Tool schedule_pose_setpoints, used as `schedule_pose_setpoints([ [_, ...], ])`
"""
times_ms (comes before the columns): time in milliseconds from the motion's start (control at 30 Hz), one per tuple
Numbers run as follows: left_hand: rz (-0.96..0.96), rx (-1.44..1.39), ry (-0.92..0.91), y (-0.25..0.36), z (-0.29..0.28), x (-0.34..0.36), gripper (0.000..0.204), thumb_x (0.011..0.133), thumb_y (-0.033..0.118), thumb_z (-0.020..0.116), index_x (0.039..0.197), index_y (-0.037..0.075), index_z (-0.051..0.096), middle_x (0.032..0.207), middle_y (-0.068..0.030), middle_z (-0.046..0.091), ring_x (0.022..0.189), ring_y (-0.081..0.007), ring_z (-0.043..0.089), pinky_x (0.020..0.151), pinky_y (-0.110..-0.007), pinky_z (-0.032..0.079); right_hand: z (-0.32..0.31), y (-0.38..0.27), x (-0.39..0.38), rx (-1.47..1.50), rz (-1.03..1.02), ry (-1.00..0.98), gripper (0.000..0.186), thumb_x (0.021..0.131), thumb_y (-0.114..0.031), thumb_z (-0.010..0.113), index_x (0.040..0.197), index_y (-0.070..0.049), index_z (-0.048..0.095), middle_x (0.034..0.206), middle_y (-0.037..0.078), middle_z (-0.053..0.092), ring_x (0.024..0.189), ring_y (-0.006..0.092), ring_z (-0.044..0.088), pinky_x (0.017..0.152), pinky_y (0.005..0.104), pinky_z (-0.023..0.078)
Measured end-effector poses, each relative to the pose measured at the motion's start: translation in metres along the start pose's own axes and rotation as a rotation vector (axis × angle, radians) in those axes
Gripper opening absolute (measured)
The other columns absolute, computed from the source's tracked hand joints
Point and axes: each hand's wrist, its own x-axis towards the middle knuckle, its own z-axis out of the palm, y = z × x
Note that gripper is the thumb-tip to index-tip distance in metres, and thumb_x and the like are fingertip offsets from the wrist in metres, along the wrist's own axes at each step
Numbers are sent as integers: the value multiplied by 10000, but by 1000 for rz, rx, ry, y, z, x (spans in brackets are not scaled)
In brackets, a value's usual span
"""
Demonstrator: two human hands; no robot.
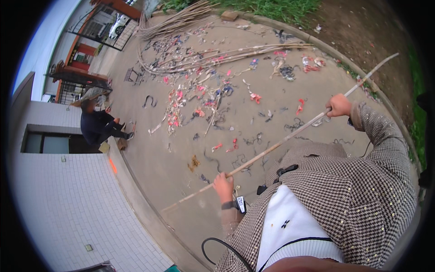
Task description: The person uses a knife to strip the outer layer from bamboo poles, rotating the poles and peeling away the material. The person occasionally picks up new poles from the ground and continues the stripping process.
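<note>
Over concrete (154, 167), both hands (224, 187) (340, 105) grip a pole (281, 142), wrist display (241, 204) illegible

Soft, even daylight; shadows faint on the ground (154, 177). Wall (86, 199) bows toward black fisheye rim. Far car (118, 27) lacks fine detail.

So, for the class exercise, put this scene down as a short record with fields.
Slender pole: slants across the person's front
Left hand: grips it nearer its lower-left end
Right hand: grips it nearer its upper-right end
Pavement: strewn with red, pale and dark scraps
Bundled rods: lying near the grass
Co-worker: seated beside the white brick wall
</note>
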Motion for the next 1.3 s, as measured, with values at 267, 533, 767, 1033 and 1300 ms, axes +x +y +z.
schedule_pose_setpoints([
  [267, 330, -71, 180, 61, -50, 150, 254, 674, 248, 723, 708, 52, 565, 688, -144, 573, 719, -352, 551, 662, -475, 385, -74, -8, -7, -169, 225, 384, 207, 687, -199, 633, 857, -81, 621, 904, 103, 628, 906, 280, 587, 806, 397, 437],
  [533, 385, -329, 308, 140, -148, 304, 290, 757, 288, 679, 701, 24, 573, 652, -162, 568, 618, -370, 525, 565, -430, 387, -129, -40, 23, -158, 455, 1165, 275, 726, -36, 567, 999, -59, 586, 1063, 126, 584, 1052, 294, 532, 937, 381, 391],
  [767, 387, -770, 172, 195, -266, 412, 470, 874, 432, 601, 675, 17, 507, 588, 9, 436, 560, -106, 392, 505, -296, 320, -97, -66, 123, 331, 296, 687, 195, 773, -55, 562, 967, -38, 551, 1055, 131, 552, 1017, 317, 530, 893, 385, 427],
  [1033, 614, -1509, 257, 210, -407, 423, 514, 882, 493, 547, 598, 147, 296, 578, 35, 250, 546, -105, 246, 582, -271, 309, -127, -97, 223, 357, 30, 660, 313, 792, -115, 577, 1096, -62, 528, 1126, 141, 527, 1073, 317, 513, 906, 386, 427],
  [1300, 837, -1895, 62, 178, -455, 348, 544, 877, 579, 461, 603, 170, 230, 564, 58, 197, 529, -93, 200, 563, -261, 212, -129, -123, 222, 254, 100, 581, 740, 716, -310, 727, 1336, -125, 370, 1336, 139, 409, 1218, 328, 420, 1011, 446, 328],
])
